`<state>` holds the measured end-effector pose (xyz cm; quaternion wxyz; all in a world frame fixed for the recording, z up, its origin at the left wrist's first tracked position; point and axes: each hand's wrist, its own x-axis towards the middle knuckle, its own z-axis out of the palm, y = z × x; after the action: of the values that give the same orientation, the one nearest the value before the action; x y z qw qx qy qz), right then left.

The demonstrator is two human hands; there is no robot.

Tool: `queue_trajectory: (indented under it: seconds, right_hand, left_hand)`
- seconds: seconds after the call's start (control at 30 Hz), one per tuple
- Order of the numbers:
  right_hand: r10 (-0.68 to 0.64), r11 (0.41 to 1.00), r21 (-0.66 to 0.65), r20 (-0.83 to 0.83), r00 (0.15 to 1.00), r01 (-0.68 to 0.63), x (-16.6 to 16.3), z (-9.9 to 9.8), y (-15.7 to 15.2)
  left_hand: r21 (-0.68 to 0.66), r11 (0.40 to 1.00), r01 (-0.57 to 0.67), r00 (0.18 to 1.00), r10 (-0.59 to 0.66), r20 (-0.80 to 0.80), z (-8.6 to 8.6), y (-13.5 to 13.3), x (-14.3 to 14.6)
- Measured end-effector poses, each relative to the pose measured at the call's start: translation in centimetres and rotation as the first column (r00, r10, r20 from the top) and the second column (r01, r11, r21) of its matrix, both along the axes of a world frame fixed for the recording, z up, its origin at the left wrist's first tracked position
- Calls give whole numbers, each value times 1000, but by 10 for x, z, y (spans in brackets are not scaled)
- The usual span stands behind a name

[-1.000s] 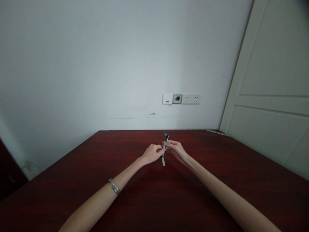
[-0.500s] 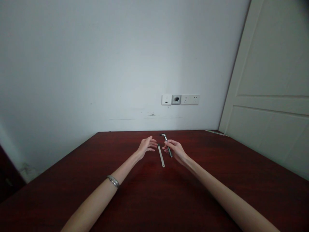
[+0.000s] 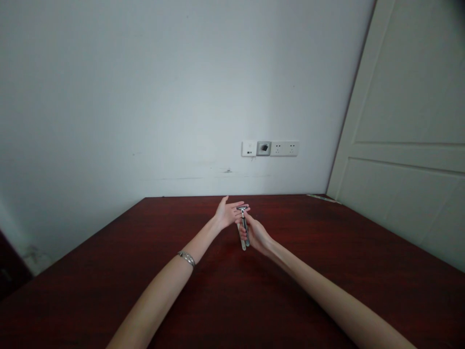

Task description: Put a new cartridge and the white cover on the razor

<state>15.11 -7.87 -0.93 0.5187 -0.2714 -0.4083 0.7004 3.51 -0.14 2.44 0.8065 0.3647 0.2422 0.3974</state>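
Observation:
My right hand (image 3: 255,231) grips a metal safety razor (image 3: 244,222) by its handle, head pointing up and away from me. The razor head rests against the palm of my left hand (image 3: 228,212), which is held palm up with its fingers stretched out. A thin silver strip (image 3: 240,241) lies on the dark red table (image 3: 232,286) just beneath the two hands, partly hidden by the razor. A silver bracelet (image 3: 186,258) circles my left wrist.
A white wall stands behind the table, carrying a row of sockets (image 3: 271,148). A white door (image 3: 407,145) closes off the right side. A pale flat strip (image 3: 323,198) lies at the table's far right corner.
My left hand let go of the razor, opened and turned palm up. My right hand swung the razor left until its head met the left palm. The silver strip stayed on the table.

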Motion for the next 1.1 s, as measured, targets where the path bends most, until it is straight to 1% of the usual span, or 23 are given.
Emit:
queue_trajectory:
  seconds: [0.1,0.2,0.4,0.57,0.87,1.1]
  right_hand:
    - [12,999,-48,15,1000,-11,-4,-1,-3]
    - [-1,995,-95,40,999,5,-8,-3,-4]
    - [-114,986,-111,74,991,122,-14,-5,-3]
    - [-164,978,-107,129,978,179,-16,-4,-4]
    - [-200,974,-73,188,962,217,-16,-11,0]
    - [-210,971,-70,217,953,230,-17,-9,-3]
  left_hand:
    - [-64,997,30,995,-23,99,-2,0,4]
    - [-91,995,36,989,-22,147,-4,-3,8]
    - [-122,992,11,986,9,165,-6,-9,13]
    - [-151,988,13,983,15,183,-7,-13,15]
    - [-149,989,-21,980,49,190,-10,-16,16]
    - [-118,991,-56,983,75,168,-8,-19,16]
